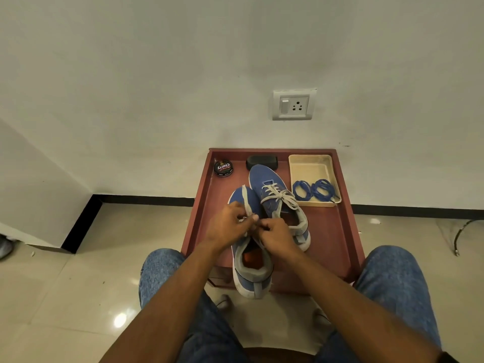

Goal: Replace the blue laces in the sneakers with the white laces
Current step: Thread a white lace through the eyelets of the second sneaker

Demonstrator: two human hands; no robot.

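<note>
Two blue sneakers stand on a reddish-brown table (337,231). The right sneaker (264,179) is laced with a white lace tied in a bow (279,196). The left sneaker (251,268) sits nearer me, its heel over the table's front edge. My left hand (226,226) pinches a white lace (245,199) that loops up over this sneaker's toe. My right hand (276,234) pinches the lace beside it, over the eyelets. Two coiled blue laces (314,189) lie in a cream tray (309,163) at the back right.
A round black polish tin (223,167) and a black case (262,161) sit at the table's back edge against the wall. A wall socket (293,104) is above. My knees in jeans flank the table's front. A cable (461,231) lies on the floor, right.
</note>
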